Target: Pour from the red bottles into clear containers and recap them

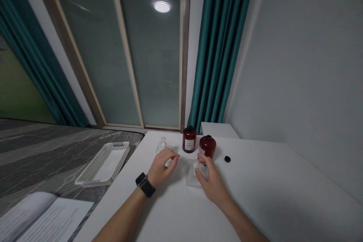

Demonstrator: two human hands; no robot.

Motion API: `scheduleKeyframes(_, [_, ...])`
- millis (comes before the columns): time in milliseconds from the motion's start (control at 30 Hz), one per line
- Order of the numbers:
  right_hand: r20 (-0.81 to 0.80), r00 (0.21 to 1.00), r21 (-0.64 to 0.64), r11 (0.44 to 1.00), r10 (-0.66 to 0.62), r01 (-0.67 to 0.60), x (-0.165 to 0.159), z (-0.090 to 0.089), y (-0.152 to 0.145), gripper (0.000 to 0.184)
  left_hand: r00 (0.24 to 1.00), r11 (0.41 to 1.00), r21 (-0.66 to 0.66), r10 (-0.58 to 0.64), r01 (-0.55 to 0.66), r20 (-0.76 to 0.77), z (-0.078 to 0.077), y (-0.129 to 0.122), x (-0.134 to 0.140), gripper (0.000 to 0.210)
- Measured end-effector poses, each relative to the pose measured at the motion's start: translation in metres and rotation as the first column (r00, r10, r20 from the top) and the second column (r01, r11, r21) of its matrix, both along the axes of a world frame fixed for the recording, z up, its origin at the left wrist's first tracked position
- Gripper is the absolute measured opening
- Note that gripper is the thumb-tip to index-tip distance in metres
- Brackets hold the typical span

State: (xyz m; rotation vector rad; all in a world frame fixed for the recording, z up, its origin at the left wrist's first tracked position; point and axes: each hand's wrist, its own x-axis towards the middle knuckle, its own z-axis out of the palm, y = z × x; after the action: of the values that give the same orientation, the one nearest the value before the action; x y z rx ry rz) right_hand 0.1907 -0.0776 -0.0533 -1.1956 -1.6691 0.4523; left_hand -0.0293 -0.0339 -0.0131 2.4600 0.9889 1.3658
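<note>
My left hand (165, 164), with a black watch (145, 184) on the wrist, hovers over the white table with its fingers loosely bent. A gap shows between its thumb and index finger, with nothing visible in it. Behind it stands a clear object with a rounded top (163, 143). My right hand (213, 181) has its thumb and fingers around the small knob-like top of a clear, squarish object (193, 180) on the table. The fingers partly cover this top. Just beyond are two dark red bottles, an upright labelled one (189, 139) and a rounder one (207, 146), partly behind my right fingers.
A small black cap (227, 159) lies to the right on the white table (255, 196). Left of the table are a white basket (104, 164) and an open book (51, 217) on a grey patterned surface. Behind stand a white cabinet (218, 129) and a green curtain (221, 45).
</note>
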Motion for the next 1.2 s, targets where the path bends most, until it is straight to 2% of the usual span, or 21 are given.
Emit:
scheduleKeyframes(67, [0.018, 1.000, -0.006, 1.000, 0.002, -0.002, 0.000, 0.001, -0.002, 0.041, 0.990, 0.992, 0.086, 0.082, -0.091, 0.112, 0.002, 0.001, -0.005, 0.016])
scheduleKeyframes(167, [0.024, 1.000, -0.021, 1.000, 0.012, -0.011, 0.000, 0.001, -0.004, 0.046, 0.936, 0.963, 0.113, 0.205, -0.245, 0.286, 0.005, 0.007, -0.012, 0.012])
scheduleKeyframes(267, [0.024, 0.998, -0.037, 0.998, 0.053, -0.052, 0.000, -0.001, -0.003, 0.048, 0.881, 0.919, 0.138, 0.298, -0.369, 0.368, 0.006, 0.012, -0.019, 0.009])
scheduleKeyframes(333, [0.015, 0.996, -0.052, 0.995, 0.083, -0.083, 0.000, -0.004, 0.001, 0.048, 0.874, 0.909, 0.155, 0.307, -0.387, 0.377, 0.006, 0.013, -0.020, 0.008])
scheduleKeyframes(433, [0.005, 0.994, -0.070, 0.992, 0.109, -0.108, -0.003, -0.008, 0.007, 0.047, 0.913, 0.930, 0.182, 0.249, -0.318, 0.324, 0.003, 0.007, -0.015, 0.009])
scheduleKeyframes(600, [0.019, 0.985, -0.064, 0.983, 0.173, -0.172, -0.011, -0.009, 0.011, 0.042, 0.988, 0.987, 0.155, 0.015, -0.039, 0.154, -0.004, -0.007, 0.005, 0.018])
scheduleKeyframes(667, [0.004, 0.977, -0.064, 0.975, 0.214, -0.213, -0.011, -0.010, 0.009, 0.045, 0.996, 0.996, 0.082, -0.043, 0.037, 0.084, -0.007, -0.008, 0.010, 0.033])
scheduleKeyframes(767, [-0.018, 0.973, -0.070, 0.970, 0.231, -0.232, -0.009, -0.011, 0.004, 0.049, 0.992, 0.993, -0.049, -0.114, 0.111, -0.059, -0.009, -0.006, 0.012, 0.065])
scheduleKeyframes(833, [-0.018, 0.977, -0.068, 0.974, 0.214, -0.215, -0.008, -0.012, 0.001, 0.052, 0.974, 0.982, -0.134, -0.156, 0.135, -0.162, -0.009, -0.004, 0.010, 0.080])
scheduleKeyframes(900, [-0.018, 0.979, -0.062, 0.977, 0.205, -0.206, -0.007, -0.013, -0.002, 0.054, 0.955, 0.969, -0.208, -0.181, 0.133, -0.234, -0.006, -0.002, 0.007, 0.083])
scheduleKeyframes(1067, [-0.041, 0.983, -0.053, 0.982, 0.178, -0.180, -0.007, -0.009, -0.003, 0.052, 0.939, 0.940, -0.322, -0.204, 0.110, -0.275, 0.001, -0.004, -0.005, 0.076])
scheduleKeyframes(1200, [-0.009, 0.990, -0.064, 0.988, 0.139, -0.139, -0.007, -0.005, -0.006, 0.049, 0.937, 0.924, -0.373, -0.204, 0.088, -0.285, 0.004, -0.013, -0.028, 0.068])
